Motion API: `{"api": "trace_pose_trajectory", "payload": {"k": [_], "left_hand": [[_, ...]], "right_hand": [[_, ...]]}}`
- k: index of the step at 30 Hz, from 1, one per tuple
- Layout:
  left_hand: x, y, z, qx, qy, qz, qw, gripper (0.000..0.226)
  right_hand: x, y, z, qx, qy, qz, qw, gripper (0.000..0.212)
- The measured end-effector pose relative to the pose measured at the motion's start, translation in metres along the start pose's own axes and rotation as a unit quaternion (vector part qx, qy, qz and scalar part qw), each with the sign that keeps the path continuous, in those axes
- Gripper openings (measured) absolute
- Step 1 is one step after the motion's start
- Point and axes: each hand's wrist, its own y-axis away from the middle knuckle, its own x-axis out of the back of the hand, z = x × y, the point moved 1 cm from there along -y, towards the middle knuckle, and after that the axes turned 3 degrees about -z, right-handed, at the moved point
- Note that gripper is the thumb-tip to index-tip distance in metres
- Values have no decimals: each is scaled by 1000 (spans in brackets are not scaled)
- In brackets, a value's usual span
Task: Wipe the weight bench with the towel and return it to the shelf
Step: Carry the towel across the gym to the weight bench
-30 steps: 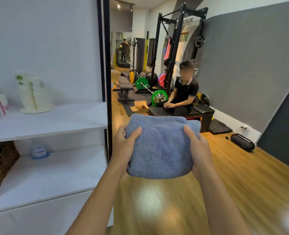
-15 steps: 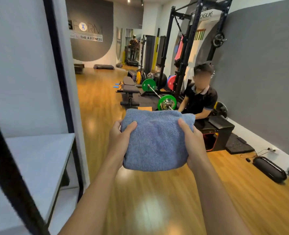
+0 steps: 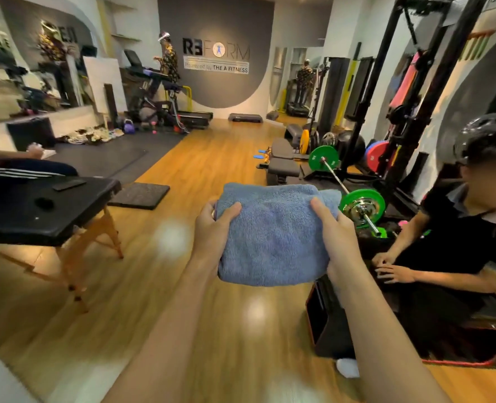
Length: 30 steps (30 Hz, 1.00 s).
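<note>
I hold a folded blue towel (image 3: pixel 273 237) out in front of me at chest height. My left hand (image 3: pixel 214 228) grips its left edge with the thumb on top, and my right hand (image 3: pixel 335 231) grips its right edge the same way. A black padded weight bench (image 3: pixel 283 167) stands on the wooden floor farther ahead, just beyond the towel, beside the squat rack (image 3: pixel 415 91). The shelf is out of view.
A person in black (image 3: pixel 459 251) sits on a black box at the right, close to my right arm. A barbell with green plates (image 3: pixel 360 205) lies between them and the bench. A black massage table (image 3: pixel 46 210) stands at the left with a seated person behind it.
The view has swung away from the white shelf into the gym. The shelf has left the frame, the massage table has come in at left, and the seated person is nearer. Both hands still hold the towel.
</note>
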Motion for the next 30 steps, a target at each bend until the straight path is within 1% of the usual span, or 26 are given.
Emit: {"api": "trace_pose_trajectory", "payload": {"k": [4,10,14,19,24,27,30], "left_hand": [[-30,-153,-38,-6,0,14,1000,29],[-82,-369,-70,-10,-10,20,1000,31],[-120,-520,-106,-23,-26,28,999,26],[-161,-716,-143,-23,-36,45,998,30],[-182,-900,-170,-5,-50,68,996,30],[-187,-1018,-201,-11,-48,69,996,26],[-191,-1144,-234,-11,-46,65,997,30]], "right_hand": [[-26,-159,22,-7,5,-8,1000,24],[-57,-388,33,-17,15,-12,1000,24],[-76,-548,56,-6,-4,-30,1000,19],[-107,-755,84,-13,-30,-49,998,24],[-158,-942,104,-24,-35,-60,997,30],[-193,-1056,128,-18,-36,-69,997,26],[-229,-1172,152,-21,-33,-56,998,24]]}}
